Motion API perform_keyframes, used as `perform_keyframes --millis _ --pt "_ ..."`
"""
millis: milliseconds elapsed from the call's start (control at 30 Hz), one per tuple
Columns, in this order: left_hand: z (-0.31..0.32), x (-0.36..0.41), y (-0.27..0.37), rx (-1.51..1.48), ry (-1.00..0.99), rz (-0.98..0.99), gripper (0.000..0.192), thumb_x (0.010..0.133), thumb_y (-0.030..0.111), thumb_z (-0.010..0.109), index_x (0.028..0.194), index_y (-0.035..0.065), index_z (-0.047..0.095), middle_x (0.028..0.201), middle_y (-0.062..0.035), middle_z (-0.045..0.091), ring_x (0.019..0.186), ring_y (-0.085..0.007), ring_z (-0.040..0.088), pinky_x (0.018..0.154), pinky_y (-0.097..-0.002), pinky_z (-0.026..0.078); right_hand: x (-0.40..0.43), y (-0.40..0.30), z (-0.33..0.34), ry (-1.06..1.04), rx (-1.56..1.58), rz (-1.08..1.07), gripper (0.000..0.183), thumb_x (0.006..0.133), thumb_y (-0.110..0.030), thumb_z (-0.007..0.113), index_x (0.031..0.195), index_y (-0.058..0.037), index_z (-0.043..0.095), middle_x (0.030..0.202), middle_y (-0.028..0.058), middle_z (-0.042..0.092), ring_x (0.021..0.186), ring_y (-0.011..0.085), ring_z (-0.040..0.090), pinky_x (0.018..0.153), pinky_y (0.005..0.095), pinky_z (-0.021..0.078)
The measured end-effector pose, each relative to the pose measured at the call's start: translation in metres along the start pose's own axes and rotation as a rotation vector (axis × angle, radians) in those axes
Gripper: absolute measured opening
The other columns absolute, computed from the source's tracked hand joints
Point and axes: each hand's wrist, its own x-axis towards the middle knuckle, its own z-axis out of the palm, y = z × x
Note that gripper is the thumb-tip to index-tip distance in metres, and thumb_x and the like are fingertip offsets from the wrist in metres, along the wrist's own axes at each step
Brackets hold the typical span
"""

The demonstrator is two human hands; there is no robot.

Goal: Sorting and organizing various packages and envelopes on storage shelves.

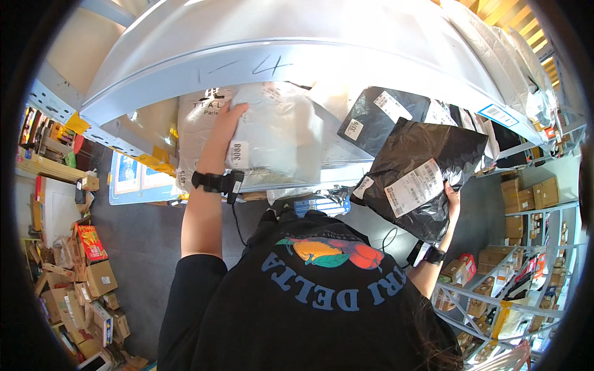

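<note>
My left hand [232, 116] is on the upper left side of a pale plastic mailer bag [283, 134] standing on the shelf. Some of its fingers are hidden, so whether it grips the bag is unclear. Just left of that hand is a printed grey mailer bag [190, 134]. My right hand [452, 199] holds a black plastic mailer bag [436, 143] by its right edge, in front of the shelf. This bag is tilted and carries a white shipping label [414, 188]. Behind it, a dark parcel [369, 123] with white stickers leans on the shelf.
A metal shelf beam [176, 76] with handwritten marks crosses above both hands. More mailer bags [492, 60] fill the upper shelf at right. Cardboard boxes [100, 278] are piled on the left floor. Another metal rack [501, 301] with boxes stands at right.
</note>
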Motion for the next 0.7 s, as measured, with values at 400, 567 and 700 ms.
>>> perform_keyframes --millis 400,567,700 --pt "-0.088 -0.042 -0.057 1.135 0.285 -0.031 0.058 0.081 0.027 0.068 0.131 0.0040 0.051 0.127 -0.0180 0.056 0.119 -0.0368 0.051 0.101 -0.0469 0.040 -0.010 0.012 0.088 -0.154 0.078 0.134 0.041 0.089 -0.007 0.062 0.128 0.0000 0.052 0.113 0.0112 0.064 0.099 0.0221 0.064 0.091 0.0341 0.0509" --pt "-0.031 -0.081 -0.074 1.026 0.014 0.810 0.067 0.080 0.021 0.068 0.140 0.0074 0.043 0.131 -0.0194 0.052 0.125 -0.0389 0.045 0.105 -0.0509 0.034 0.009 0.026 0.182 -0.453 0.029 0.165 0.039 0.088 -0.012 0.067 0.124 0.0007 0.056 0.112 0.0089 0.066 0.099 0.0194 0.064 0.088 0.0298 0.0496" --pt "-0.035 -0.085 -0.117 0.567 -0.197 0.508 0.067 0.082 0.024 0.068 0.139 0.0029 0.043 0.140 -0.0197 0.046 0.130 -0.0360 0.042 0.110 -0.0468 0.032 0.042 0.043 0.226 -0.753 0.381 0.211 0.031 0.093 -0.019 0.062 0.113 0.0043 0.061 0.103 0.0137 0.070 0.092 0.0240 0.069 0.081 0.0341 0.0564"
